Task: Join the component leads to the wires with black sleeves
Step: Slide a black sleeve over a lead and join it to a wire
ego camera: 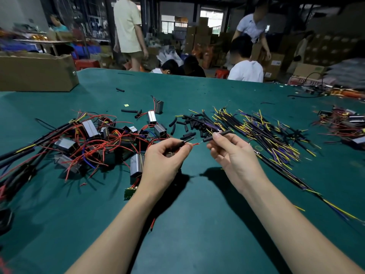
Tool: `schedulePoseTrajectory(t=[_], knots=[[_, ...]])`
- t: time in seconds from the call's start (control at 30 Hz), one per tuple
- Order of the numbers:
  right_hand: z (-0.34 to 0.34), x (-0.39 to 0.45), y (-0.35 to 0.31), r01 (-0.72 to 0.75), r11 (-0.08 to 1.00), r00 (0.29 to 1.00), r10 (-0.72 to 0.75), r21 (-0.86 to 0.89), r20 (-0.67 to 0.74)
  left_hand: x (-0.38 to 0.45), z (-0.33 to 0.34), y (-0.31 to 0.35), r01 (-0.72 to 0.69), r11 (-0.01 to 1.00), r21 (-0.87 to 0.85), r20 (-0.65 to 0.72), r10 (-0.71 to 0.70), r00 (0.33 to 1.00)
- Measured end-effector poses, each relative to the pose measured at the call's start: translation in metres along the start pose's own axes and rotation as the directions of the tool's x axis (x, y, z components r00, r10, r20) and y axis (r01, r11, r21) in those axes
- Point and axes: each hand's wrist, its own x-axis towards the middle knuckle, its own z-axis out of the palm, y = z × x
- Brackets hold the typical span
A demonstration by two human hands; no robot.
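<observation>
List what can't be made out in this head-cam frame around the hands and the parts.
- Left hand: what the curled fingers pinch besides the red lead is hidden by the fingers.
- Black sleeve in the right hand: whether a wire runs inside cannot be told.
- Circuit board: mostly hidden by the left forearm.
- Wire pile: single ends too small and blurred.
- Far-right parts: cut off by the edge.

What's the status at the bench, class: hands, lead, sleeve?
Left hand pinches red lead. Right hand pinches black sleeve. Not joined. Nothing between them.
</observation>
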Motion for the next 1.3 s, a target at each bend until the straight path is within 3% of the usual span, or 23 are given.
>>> schedulePoseTrajectory(t=[0.17,0.4,0.57,0.8,1.03,1.3], knots=[[0.001,0.000,0.004,-0.047,0.998,0.995,0.050,-0.034,0.091,-0.001,-0.001,0.002,-0.011,1.000,0.015,0.027,0.010,1.000],[0.001,-0.002,0.003,0.006,0.998,0.993,0.001,-0.055,0.122,-0.004,0.000,0.005,-0.045,0.998,0.046,0.097,0.040,0.995],[0.006,-0.008,0.011,0.072,0.974,0.982,-0.031,-0.216,0.187,-0.006,0.001,0.007,-0.010,1.000,0.019,0.095,0.008,0.995],[0.007,-0.011,0.015,0.191,0.846,0.962,-0.062,-0.498,0.264,-0.008,0.001,0.008,-0.036,0.998,0.056,0.148,0.028,0.989],[-0.006,-0.002,0.002,0.164,0.902,0.963,-0.057,-0.400,0.264,-0.005,-0.002,0.005,-0.048,0.996,0.081,0.129,0.037,0.991],[-0.013,0.001,0.001,0.189,0.875,0.970,-0.097,-0.446,0.222,-0.003,-0.004,0.002,-0.187,0.913,0.362,0.112,0.156,0.981]])
